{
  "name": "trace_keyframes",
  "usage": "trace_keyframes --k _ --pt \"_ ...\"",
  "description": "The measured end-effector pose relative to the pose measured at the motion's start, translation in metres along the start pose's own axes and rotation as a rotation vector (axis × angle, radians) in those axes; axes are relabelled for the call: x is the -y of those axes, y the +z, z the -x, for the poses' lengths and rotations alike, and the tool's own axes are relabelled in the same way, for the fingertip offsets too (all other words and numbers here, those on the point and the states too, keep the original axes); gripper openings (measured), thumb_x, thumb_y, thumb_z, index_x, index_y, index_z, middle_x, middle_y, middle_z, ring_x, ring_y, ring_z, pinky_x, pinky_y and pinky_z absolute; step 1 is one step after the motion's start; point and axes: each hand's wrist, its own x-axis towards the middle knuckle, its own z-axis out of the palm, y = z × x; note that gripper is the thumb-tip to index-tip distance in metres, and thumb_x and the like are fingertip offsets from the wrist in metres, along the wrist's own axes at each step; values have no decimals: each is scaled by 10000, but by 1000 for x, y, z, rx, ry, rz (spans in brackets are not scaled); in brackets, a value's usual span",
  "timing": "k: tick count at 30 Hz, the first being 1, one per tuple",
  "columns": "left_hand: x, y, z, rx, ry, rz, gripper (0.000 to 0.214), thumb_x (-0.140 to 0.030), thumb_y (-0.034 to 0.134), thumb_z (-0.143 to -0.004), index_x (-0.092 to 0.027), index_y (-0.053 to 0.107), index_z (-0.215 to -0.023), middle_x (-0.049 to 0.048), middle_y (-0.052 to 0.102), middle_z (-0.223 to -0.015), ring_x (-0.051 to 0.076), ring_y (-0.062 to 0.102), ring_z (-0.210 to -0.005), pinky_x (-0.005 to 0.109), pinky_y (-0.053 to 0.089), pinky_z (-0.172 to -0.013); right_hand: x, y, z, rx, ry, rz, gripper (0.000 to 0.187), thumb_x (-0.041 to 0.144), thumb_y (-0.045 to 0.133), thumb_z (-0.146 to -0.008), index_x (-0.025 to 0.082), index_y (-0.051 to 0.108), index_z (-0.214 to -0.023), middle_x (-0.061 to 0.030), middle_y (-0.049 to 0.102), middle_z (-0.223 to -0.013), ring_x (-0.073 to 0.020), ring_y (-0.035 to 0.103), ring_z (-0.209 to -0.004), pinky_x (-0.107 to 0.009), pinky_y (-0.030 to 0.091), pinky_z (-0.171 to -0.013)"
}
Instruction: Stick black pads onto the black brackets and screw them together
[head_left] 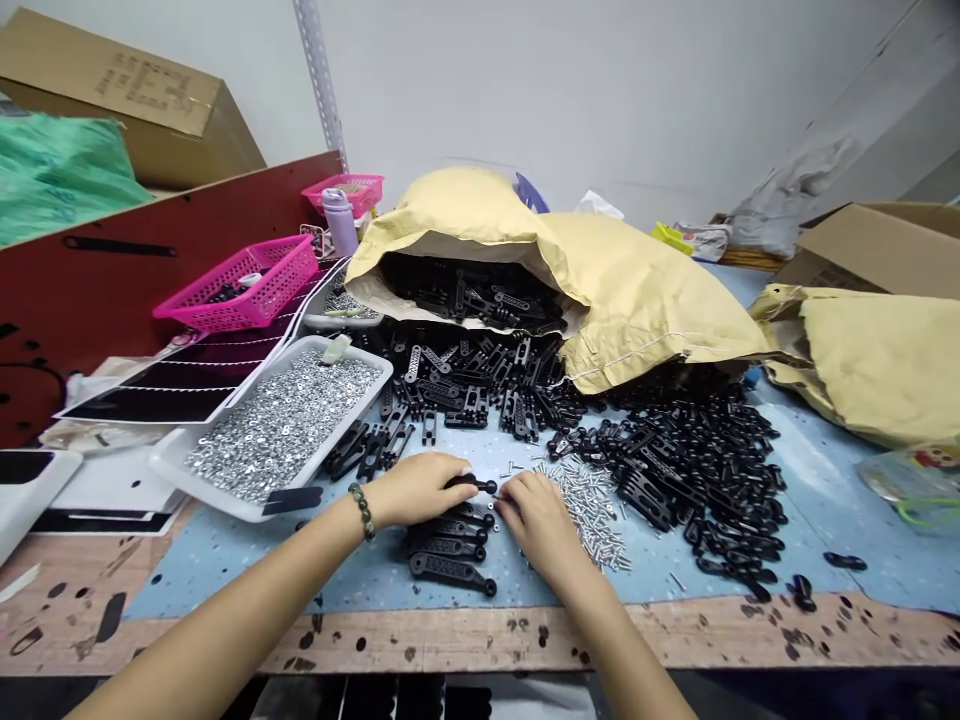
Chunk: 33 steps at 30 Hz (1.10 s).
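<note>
My left hand (424,487), with a beaded bracelet at the wrist, is closed on a black plastic arm (486,487) whose ball-shaped end points right. Just right of it, my right hand (541,515) has its thumb and fingers pinched together; whatever lies between them is too small to make out. Below my left hand, several similar black arms (450,572) lie side by side in a row, ball ends to the right. A small nut (491,507) shows between the hands. Loose silver screws (596,515) are heaped beside my right hand.
A white tray (161,455) of small metal nuts stands left, near a pink basket (247,290). Yellow sacks (660,300) lie behind, one spilling black parts (465,385). More black parts (697,470) are piled right. The blue-covered table's front edge (420,640) is close.
</note>
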Motion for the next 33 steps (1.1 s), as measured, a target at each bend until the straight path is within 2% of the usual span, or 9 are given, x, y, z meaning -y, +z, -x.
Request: trace_keyframes --k 4,7,11,13,15,18,22,28,33 --pt "0 -7 2 43 -55 36 287 -404 432 -919 -192 578 -791 19 659 -774 184 596 -703 251 387 -615 1 1 -6 -34 24 -6 46 171 553 -863 210 572 -879 -46 594 -891 -229 527 -872 -381 413 -794" --pt "4 -9 2 42 -78 50 298 -401 403 -931 -194 582 -814 17 655 -775 188 599 -708 262 402 -630 4 -1 -4 -17 -26 -41 93 162 581 -848 219 578 -922 -39 598 -925 -219 523 -892 -360 419 -799" --pt "9 -4 -4 -32 -76 28 252 -354 415 -929 -176 593 -921 63 622 -940 219 574 -881 321 420 -787 7 3 -8 -6 -63 -46 38 190 600 -851 223 595 -835 -31 607 -868 -220 531 -860 -370 427 -790" --pt "8 1 -7 -53 -45 30 257 -310 382 -944 -166 594 -965 74 582 -1003 211 547 -945 330 411 -857 5 5 -10 -48 -32 -60 30 241 599 -859 213 587 -860 -47 608 -880 -230 540 -867 -388 434 -794" --pt "5 5 -9 -29 15 43 264 -274 363 -954 -174 605 -987 58 562 -990 185 545 -931 303 419 -861 2 4 -7 -137 11 -146 138 287 579 -873 201 569 -981 -66 611 -932 -226 559 -871 -380 456 -783" --pt "0 13 -11 46 119 49 208 -239 448 -934 -212 636 -1017 27 572 -954 164 555 -903 262 424 -841 -3 3 3 -220 -11 -284 181 264 513 -911 205 551 -1078 -72 634 -972 -206 588 -878 -352 483 -783" --pt "-1 20 -13 95 188 13 208 -201 524 -903 -238 655 -1060 36 580 -981 193 537 -953 291 397 -872 -4 9 17 -182 -106 -224 150 187 473 -924 216 610 -979 -59 656 -909 -214 586 -862 -372 483 -776" --pt "8 21 -15 106 172 -28 262 -198 452 -938 -229 637 -1121 53 589 -1029 201 536 -981 313 400 -884 3 19 10 -183 -65 -181 172 165 477 -916 194 631 -988 -78 649 -908 -227 583 -850 -393 485 -761" --pt "13 10 -10 121 152 -46 194 -193 535 -887 -234 686 -1002 24 645 -968 182 589 -945 278 430 -877 -1 4 9 -139 -74 -195 178 211 467 -928 215 631 -998 -66 639 -937 -210 591 -865 -357 500 -767"
